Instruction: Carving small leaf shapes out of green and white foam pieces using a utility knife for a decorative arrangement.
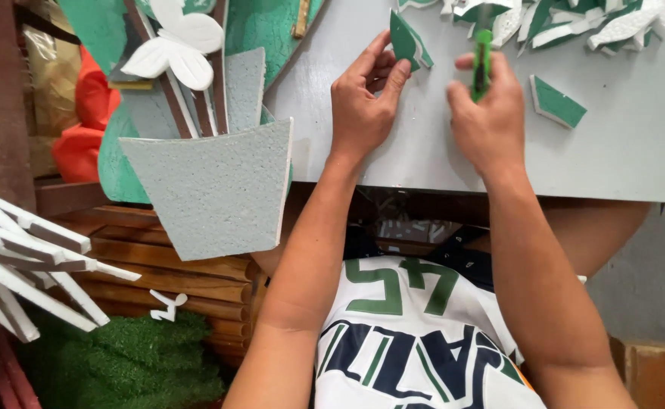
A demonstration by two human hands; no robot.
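My left hand [362, 95] pinches a small green-faced foam piece [406, 42] with a white edge, holding it just above the grey board [635, 144]. My right hand [487, 110] is closed around a green utility knife [481, 64], whose tip points away from me, close to the right of the foam piece. Both forearms reach over the near edge of the board.
A pile of green and white foam offcuts [574, 23] lies at the far side, and one green wedge [558, 102] lies to the right of my right hand. A grey foam pot shape [211, 189] with a white butterfly [177, 45] stands at left, white slats [22, 257] beyond it.
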